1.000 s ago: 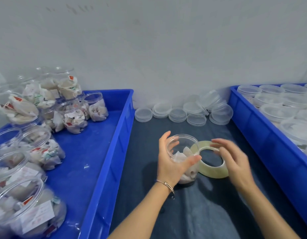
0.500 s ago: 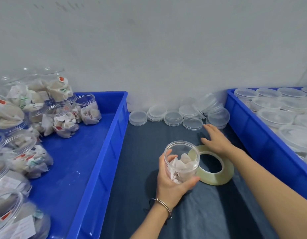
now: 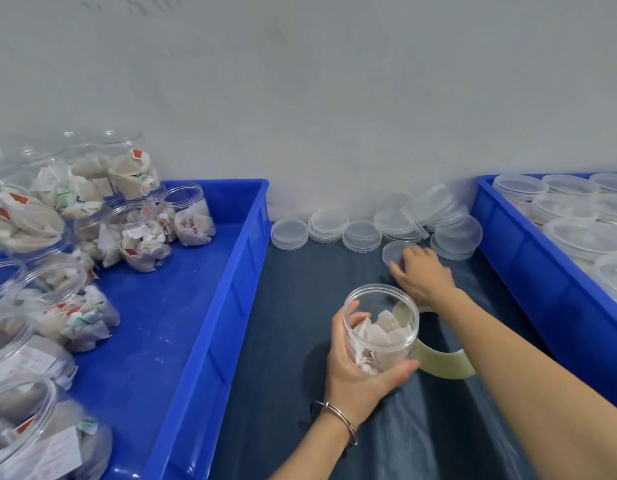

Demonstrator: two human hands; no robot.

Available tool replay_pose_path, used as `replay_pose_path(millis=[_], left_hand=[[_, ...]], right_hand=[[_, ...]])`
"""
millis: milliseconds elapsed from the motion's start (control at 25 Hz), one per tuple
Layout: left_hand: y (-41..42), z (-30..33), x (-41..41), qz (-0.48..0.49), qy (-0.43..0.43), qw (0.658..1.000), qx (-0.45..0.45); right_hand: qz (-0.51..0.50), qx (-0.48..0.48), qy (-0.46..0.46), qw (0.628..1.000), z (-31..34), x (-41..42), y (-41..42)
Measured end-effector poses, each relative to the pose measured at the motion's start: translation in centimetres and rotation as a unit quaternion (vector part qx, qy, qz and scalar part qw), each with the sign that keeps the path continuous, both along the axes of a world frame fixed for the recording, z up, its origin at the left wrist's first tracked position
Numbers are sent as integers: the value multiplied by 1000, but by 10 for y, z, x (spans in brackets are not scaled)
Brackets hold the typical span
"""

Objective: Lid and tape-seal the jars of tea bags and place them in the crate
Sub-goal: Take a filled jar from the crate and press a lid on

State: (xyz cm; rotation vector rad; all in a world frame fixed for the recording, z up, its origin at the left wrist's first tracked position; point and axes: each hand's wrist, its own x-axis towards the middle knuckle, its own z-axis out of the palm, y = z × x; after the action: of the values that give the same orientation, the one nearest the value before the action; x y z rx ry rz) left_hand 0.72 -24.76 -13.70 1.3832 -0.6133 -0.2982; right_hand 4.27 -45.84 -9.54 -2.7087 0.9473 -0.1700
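The right hand point(image 3: 421, 277) has reached further back from the tape roll point(image 3: 442, 363) to a loose lid point(image 3: 393, 251) on the desk point(image 3: 300, 306), fingers curled on its edge. The left hand point(image 3: 355, 368) still clasps the open jar point(image 3: 379, 327) of tea bags; jar and forearm hide much of the roll

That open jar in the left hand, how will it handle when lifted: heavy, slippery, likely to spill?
The jar is probably light: clear thin plastic, only part full of tea bags. Its smooth wall may be slippery, though the left hand wraps well round it. With no lid on, tilting it could spill bags; the right hand is only now at a lid.
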Motion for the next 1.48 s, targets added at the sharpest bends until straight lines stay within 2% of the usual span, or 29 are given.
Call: replay_pose_path(millis=[80, 160, 240, 320, 520, 680, 720, 800, 880, 920, 1000, 1040, 1160, 1320, 1480], left_hand=[[1, 0, 0, 0, 1, 1000, -2], [1, 0, 0, -2, 1, 1000, -1], [1, 0, 0, -3, -2, 1000, 1], [1, 0, 0, -3, 0, 1000, 1], [1, -1, -1, -3, -2, 1000, -5], [1, -2, -1, 6, -8, 1000, -2], [1, -2, 0, 8, -11, 1000, 1], [0, -2, 1, 10, -12, 1000, 4], [1, -1, 0, 12, -2, 1000, -1], [1, -1, -1, 11, 2, 1000, 0], [1, 2, -2, 14, 10, 1000, 1], [0, 4, -1, 20, 8, 1000, 4], [0, 7, 0, 17, -13, 1000, 13], [8, 5, -9, -35, 10, 999, 26], [19, 0, -4, -104, -111, 983, 108]], right_hand=[[-16, -58, -127, 990, -5, -9, 2], [-47, -21, -156, 986, -11, -16, 1], [-52, 46, -62, 996, -14, -15, 0], [-48, 57, 14, 997, -13, -9, 3], [-109, 59, 20, 992, -15, 5, 2], [-65, 53, 71, 994, -16, -4, -3], [-54, 59, 57, 995, -15, -7, -1], [-36, 133, -79, 987, -2, -13, 8], [43, 238, -253, 937, 23, -33, 25], [103, 258, -291, 916, 37, -50, 39], [198, 271, -284, 898, 54, -86, 68], [223, 258, -258, 904, 56, -103, 82], [227, 128, -191, 946, 54, -137, 111], [219, 27, -132, 966, 63, -153, 130], [246, -27, -72, 966, 66, -165, 132]])
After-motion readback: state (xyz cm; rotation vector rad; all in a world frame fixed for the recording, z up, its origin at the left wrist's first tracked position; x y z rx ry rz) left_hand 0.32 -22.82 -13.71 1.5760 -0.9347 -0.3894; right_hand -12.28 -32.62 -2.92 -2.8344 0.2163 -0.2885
